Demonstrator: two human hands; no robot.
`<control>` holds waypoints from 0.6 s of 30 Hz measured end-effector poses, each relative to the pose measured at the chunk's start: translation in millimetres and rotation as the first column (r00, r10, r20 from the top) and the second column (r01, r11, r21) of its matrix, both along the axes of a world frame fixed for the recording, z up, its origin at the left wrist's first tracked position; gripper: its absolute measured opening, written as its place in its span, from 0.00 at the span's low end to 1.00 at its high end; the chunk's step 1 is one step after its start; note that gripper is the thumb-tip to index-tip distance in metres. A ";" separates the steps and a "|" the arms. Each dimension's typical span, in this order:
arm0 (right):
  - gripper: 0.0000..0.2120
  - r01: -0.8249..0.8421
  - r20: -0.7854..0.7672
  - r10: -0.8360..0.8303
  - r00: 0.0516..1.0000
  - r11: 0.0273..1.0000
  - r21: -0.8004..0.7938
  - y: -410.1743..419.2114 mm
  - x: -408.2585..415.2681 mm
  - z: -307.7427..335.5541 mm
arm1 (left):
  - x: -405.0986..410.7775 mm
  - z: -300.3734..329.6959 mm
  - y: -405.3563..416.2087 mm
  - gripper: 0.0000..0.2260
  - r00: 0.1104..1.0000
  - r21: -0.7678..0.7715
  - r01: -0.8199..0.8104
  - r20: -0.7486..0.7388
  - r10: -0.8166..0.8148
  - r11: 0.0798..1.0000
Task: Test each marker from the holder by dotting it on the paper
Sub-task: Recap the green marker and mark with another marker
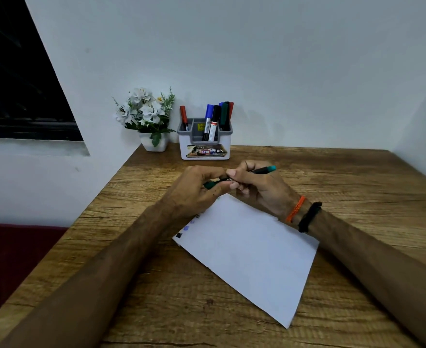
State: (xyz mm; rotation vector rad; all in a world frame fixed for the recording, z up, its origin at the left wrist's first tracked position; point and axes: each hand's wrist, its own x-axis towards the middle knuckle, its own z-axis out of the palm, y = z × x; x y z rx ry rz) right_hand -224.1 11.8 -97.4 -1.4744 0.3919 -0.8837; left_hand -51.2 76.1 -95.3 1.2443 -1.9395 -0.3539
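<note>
step: looks like uncapping/recapping a slim black teal-ended marker (pixel 242 175) | grip: left hand (pixel 194 190) pinches the cap end, right hand (pixel 254 184) wraps the barrel, just above the white paper sheet (pixel 247 252) | next: guessing cap apart, tip down | grey-white plastic holder (pixel 204 144) beyond the knuckles

Wooden table (pixel 357 187), paper (pixel 252 257), holder (pixel 204 146), flowerpot (pixel 154 144)
</note>
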 end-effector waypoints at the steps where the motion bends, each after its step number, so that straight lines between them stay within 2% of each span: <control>1: 0.10 0.012 -0.012 -0.012 1.000 1.000 -0.023 0.2 -0.5 -0.3 | 0.4 -1.0 0.0 0.06 1.000 0.007 -0.010 -0.007 0.010 1.000; 4: 0.08 0.124 -0.063 -0.132 0.989 0.985 -0.119 3.2 -2.7 1.0 | 2.1 0.3 -0.1 0.14 0.998 0.108 -0.046 -0.042 0.051 0.993; 6: 0.08 0.200 -0.092 -0.218 0.972 0.965 -0.173 1.3 -4.9 1.2 | 7.5 2.4 -2.0 0.22 0.996 0.205 -0.087 -0.010 0.091 0.975; 8: 0.08 0.234 -0.119 -0.256 0.959 0.957 -0.169 -1.8 -7.3 1.4 | 14.1 2.9 -4.1 0.22 0.993 0.296 -0.120 0.025 0.118 0.947; 10: 0.07 0.238 -0.127 -0.251 0.960 0.965 -0.107 -5.5 -9.4 1.4 | 20.8 1.5 -7.0 0.21 0.985 0.341 -0.168 0.087 0.147 0.925; 12: 0.01 0.216 -0.150 -0.220 0.964 0.976 -0.038 -9.1 -10.9 1.2 | 26.2 -0.7 -9.6 0.21 0.974 0.336 -0.207 0.160 0.161 0.919; 15: 0.13 0.150 -0.215 -0.137 0.967 0.988 0.044 -12.1 -10.2 -2.2 | 29.1 -2.6 -10.4 0.22 0.972 0.354 -0.212 0.171 0.159 0.911; 18: 0.12 0.126 -0.241 -0.111 0.964 0.991 0.048 -8.4 -7.5 -4.5 | 28.8 -3.6 -9.9 0.22 0.973 0.354 -0.207 0.169 0.156 0.912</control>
